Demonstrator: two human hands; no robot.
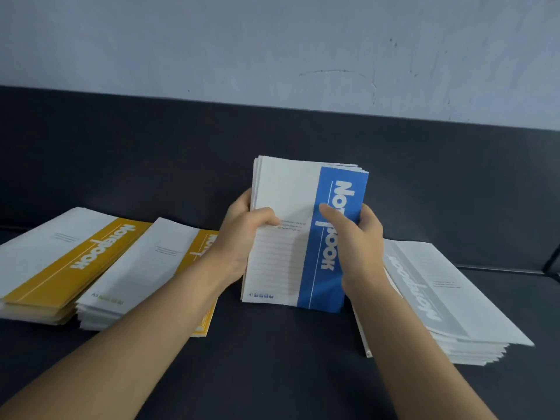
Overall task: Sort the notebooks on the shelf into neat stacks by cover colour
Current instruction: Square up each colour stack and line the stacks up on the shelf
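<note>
A bundle of blue-striped notebooks (291, 189) stands upright on its lower edge on the dark shelf surface (272, 359), in the middle of the view. My left hand (242, 234) grips its left edge, thumb on the white cover. My right hand (360, 247) grips its right edge over the blue stripe. To the left lie two stacks of yellow-striped notebooks, one at the far left (60, 265) and one beside my left forearm (145, 274). A stack of grey-striped notebooks (439, 301) lies flat to the right, partly behind my right wrist.
A pale wall (272, 40) rises behind the dark shelf back (121, 147). A dark thin object (553, 262) shows at the right edge.
</note>
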